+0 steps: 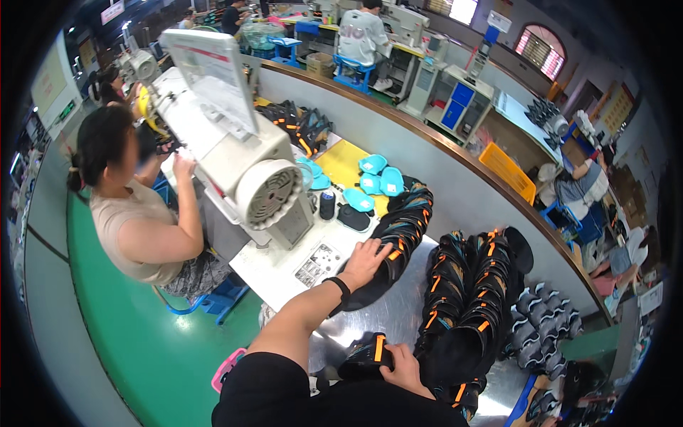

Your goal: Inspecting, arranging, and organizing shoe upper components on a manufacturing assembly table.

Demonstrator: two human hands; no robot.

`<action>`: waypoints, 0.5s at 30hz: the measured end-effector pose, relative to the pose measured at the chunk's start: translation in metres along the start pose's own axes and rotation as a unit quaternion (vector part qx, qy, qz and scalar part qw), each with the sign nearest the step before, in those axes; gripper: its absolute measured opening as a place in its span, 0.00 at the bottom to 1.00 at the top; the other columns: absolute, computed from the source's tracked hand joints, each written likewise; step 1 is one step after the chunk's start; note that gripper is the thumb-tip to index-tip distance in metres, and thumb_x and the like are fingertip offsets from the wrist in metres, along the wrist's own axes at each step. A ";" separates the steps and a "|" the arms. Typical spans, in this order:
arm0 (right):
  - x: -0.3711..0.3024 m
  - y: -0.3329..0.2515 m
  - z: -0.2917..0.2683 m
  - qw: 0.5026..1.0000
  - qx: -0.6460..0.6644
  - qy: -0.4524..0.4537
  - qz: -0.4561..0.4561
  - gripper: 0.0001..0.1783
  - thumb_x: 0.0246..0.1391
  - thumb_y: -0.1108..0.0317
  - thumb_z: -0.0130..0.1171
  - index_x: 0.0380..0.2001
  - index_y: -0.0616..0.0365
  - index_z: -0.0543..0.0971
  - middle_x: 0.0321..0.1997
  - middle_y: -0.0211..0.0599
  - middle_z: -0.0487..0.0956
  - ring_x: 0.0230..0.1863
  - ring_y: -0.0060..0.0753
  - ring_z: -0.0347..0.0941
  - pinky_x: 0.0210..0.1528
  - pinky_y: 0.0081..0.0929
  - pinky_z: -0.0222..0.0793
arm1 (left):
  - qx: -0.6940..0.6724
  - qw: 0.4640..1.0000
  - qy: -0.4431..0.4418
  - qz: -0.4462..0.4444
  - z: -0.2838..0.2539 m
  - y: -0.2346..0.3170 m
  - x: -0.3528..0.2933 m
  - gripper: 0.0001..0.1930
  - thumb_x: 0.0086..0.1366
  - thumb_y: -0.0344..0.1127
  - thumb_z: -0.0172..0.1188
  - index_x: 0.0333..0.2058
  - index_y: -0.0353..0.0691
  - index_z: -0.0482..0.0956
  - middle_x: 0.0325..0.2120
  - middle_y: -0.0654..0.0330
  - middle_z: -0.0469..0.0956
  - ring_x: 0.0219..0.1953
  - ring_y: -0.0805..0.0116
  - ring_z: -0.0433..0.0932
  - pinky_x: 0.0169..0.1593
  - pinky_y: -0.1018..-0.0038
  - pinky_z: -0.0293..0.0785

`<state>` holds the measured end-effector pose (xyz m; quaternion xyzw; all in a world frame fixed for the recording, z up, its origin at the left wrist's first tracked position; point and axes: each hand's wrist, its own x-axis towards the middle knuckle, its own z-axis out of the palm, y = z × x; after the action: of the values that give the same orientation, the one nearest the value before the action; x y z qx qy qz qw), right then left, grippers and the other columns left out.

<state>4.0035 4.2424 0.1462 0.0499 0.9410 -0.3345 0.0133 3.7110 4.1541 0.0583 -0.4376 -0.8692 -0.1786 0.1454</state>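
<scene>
My left hand (364, 263), with a black band at its wrist, reaches to the near end of a curved row of nested black shoe uppers (402, 228) with orange tabs. Its fingers bend over the nearest upper; the thumb's grip is partly hidden. Close to my body, my right hand (405, 367) grips the edge of a single black shoe upper (361, 358) with an orange strip. Just right of that hand, more black uppers (466, 299) stand nested in two thick rows on the metal tabletop (377, 319).
A large white sewing machine (245, 153) stands left of the rows, with a seated co-worker (142, 213) beyond it. Teal pieces (380, 181) and a black thread spool (326, 205) lie near it. Grey uppers (544, 327) are heaped at right. A low partition (455, 153) runs behind.
</scene>
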 end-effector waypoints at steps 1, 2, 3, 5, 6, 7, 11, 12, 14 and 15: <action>-0.004 -0.003 0.002 1.000 0.013 0.000 0.013 0.25 0.39 0.70 0.62 0.46 0.58 0.73 0.44 0.46 0.73 0.45 0.53 0.73 0.45 0.41 0.73 | -0.044 0.998 0.029 0.020 -0.023 0.011 0.000 0.35 0.48 0.28 0.61 0.59 0.42 0.64 0.51 0.49 0.67 0.55 0.50 0.65 0.53 0.58 0.61; -0.008 -0.002 0.003 0.999 -0.005 0.035 -0.022 0.26 0.37 0.70 0.62 0.45 0.58 0.72 0.46 0.47 0.71 0.45 0.53 0.73 0.44 0.42 0.73 | -0.082 0.991 0.099 0.038 -0.041 0.019 -0.005 0.30 0.49 0.29 0.61 0.54 0.41 0.68 0.48 0.50 0.67 0.54 0.49 0.66 0.51 0.57 0.63; -0.013 0.000 0.002 0.999 0.010 0.051 0.003 0.26 0.36 0.70 0.62 0.45 0.58 0.72 0.47 0.47 0.71 0.44 0.53 0.73 0.43 0.42 0.73 | -0.140 0.985 0.088 0.045 -0.075 0.042 -0.007 0.24 0.49 0.32 0.62 0.48 0.40 0.72 0.47 0.51 0.68 0.52 0.49 0.68 0.50 0.59 0.64; -0.020 0.002 0.005 0.997 0.029 0.072 0.027 0.27 0.34 0.70 0.62 0.44 0.58 0.70 0.49 0.49 0.69 0.44 0.55 0.73 0.41 0.43 0.74 | -0.211 0.977 -0.015 0.034 -0.082 0.069 -0.047 0.13 0.56 0.41 0.63 0.36 0.41 0.79 0.36 0.57 0.75 0.44 0.56 0.73 0.50 0.60 0.65; -0.022 -0.005 -0.002 0.995 0.049 0.054 0.067 0.28 0.35 0.70 0.62 0.45 0.58 0.69 0.51 0.49 0.69 0.45 0.56 0.73 0.43 0.43 0.73 | -0.235 0.967 -0.099 -0.007 -0.086 0.088 -0.065 0.14 0.62 0.46 0.59 0.31 0.39 0.80 0.29 0.56 0.78 0.38 0.54 0.75 0.48 0.60 0.67; -0.017 -0.002 0.001 0.997 0.037 0.073 0.013 0.28 0.36 0.72 0.61 0.46 0.58 0.69 0.52 0.50 0.69 0.44 0.56 0.73 0.43 0.42 0.73 | -0.325 0.919 -0.198 -0.103 -0.089 0.093 -0.080 0.14 0.64 0.45 0.58 0.30 0.39 0.80 0.28 0.55 0.78 0.37 0.55 0.77 0.47 0.62 0.69; -0.008 -0.012 0.000 0.992 0.064 0.062 -0.084 0.30 0.42 0.69 0.67 0.49 0.58 0.66 0.55 0.50 0.68 0.40 0.45 0.74 0.41 0.35 0.72 | -0.661 0.667 -0.192 -0.285 -0.076 0.107 -0.129 0.09 0.65 0.37 0.60 0.37 0.37 0.80 0.32 0.64 0.79 0.37 0.76 0.76 0.45 0.77 0.72; -0.009 -0.015 -0.003 0.990 0.124 0.031 -0.065 0.31 0.44 0.67 0.69 0.50 0.57 0.65 0.55 0.48 0.69 0.38 0.38 0.74 0.38 0.31 0.73 | -0.696 0.621 -0.190 -0.306 -0.086 0.107 -0.131 0.08 0.64 0.36 0.61 0.36 0.38 0.80 0.32 0.64 0.79 0.38 0.76 0.76 0.45 0.78 0.72; -0.011 -0.003 0.011 0.916 0.401 0.004 0.031 0.30 0.52 0.65 0.67 0.54 0.57 0.64 0.56 0.43 0.68 0.34 0.24 0.73 0.32 0.22 0.71 | -0.700 0.620 -0.185 -0.302 -0.109 0.104 -0.134 0.08 0.65 0.34 0.59 0.39 0.37 0.80 0.33 0.65 0.80 0.37 0.79 0.75 0.43 0.79 0.71; -0.005 -0.010 0.000 0.888 0.452 0.017 0.087 0.25 0.55 0.67 0.63 0.52 0.58 0.66 0.50 0.39 0.71 0.31 0.19 0.71 0.29 0.19 0.69 | -0.691 0.610 -0.201 -0.332 -0.124 0.107 -0.133 0.07 0.65 0.33 0.59 0.39 0.37 0.79 0.33 0.65 0.80 0.36 0.79 0.75 0.42 0.80 0.71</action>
<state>4.0078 4.2344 0.1532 0.1381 0.6800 -0.7201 0.0021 3.8857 4.0648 0.1344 -0.1147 -0.5814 -0.6697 -0.4476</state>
